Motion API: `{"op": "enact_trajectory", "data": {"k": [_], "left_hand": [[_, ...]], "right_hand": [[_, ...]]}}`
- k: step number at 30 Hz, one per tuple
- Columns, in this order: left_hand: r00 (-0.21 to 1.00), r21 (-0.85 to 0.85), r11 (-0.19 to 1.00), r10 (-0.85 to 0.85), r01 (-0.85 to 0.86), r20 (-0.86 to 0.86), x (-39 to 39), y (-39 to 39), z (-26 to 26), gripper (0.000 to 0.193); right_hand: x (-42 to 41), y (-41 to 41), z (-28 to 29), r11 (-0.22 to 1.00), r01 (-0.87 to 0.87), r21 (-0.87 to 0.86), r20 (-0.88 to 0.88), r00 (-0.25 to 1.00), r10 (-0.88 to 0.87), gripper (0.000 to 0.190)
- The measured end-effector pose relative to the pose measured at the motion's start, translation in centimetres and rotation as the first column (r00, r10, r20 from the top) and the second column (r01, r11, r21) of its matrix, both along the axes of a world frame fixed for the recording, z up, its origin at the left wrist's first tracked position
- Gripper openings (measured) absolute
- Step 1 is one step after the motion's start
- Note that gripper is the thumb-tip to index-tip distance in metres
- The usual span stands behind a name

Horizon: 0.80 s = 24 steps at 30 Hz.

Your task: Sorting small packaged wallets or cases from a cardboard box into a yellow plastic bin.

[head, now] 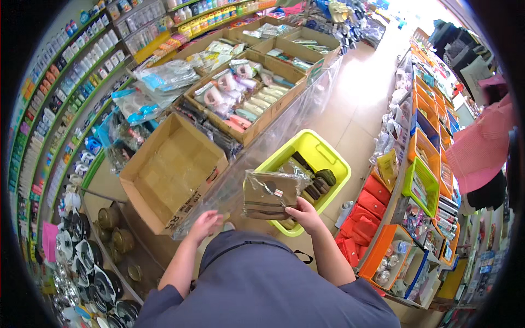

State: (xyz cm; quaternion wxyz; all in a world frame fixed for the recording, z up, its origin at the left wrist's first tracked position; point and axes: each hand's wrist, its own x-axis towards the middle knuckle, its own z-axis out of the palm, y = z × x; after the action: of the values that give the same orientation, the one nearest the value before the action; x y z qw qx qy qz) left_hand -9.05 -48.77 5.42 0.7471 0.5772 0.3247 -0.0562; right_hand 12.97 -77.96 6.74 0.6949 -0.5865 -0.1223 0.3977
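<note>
My right hand [305, 214] grips the lower right corner of a flat brown fabric article in a clear plastic bag [266, 190], which bears a small label. The bag is held in front of the near left side of a lime-yellow plastic bin [343, 180], covering part of it. Inside the bin lie dark rolled or folded items [325, 177] and more clear wrapping. My left hand [206, 224] holds nothing, its fingers apart, just right of a cardboard box [174, 164] whose bottom is visible.
Partitioned cardboard boxes [268, 119] of packaged goods line the plastic-draped counter at left. Red packets [367, 201] and orange trays [381, 254] edge the right-hand display. Pots [110, 217] sit low at left. A person in pink [480, 143] stands beyond the right display.
</note>
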Motion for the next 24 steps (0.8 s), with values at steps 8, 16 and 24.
{"op": "enact_trajectory", "data": {"k": [8, 16, 24], "left_hand": [[0.893, -0.033, 0.982, -0.155, 0.186, 0.423, 5.5, -1.6, 1.7, 0.046], [0.947, 0.071, 0.992, -0.123, 0.106, 0.296, 5.7, 3.4, -0.9, 0.038], [0.959, 0.067, 0.997, 0.023, -0.044, 0.283, 5.7, 11.4, -1.1, 0.029]], "right_hand": [[-3.6, 4.0, 4.6, 0.980, -0.128, -0.152, 0.168, 0.974, 0.154, 0.028], [-4.0, 9.6, 4.2, 0.991, -0.027, -0.128, 0.154, 0.987, 0.047, 0.040], [-3.0, 15.7, 3.7, 0.958, 0.071, -0.279, 0.276, 0.961, 0.009, 0.062]]}}
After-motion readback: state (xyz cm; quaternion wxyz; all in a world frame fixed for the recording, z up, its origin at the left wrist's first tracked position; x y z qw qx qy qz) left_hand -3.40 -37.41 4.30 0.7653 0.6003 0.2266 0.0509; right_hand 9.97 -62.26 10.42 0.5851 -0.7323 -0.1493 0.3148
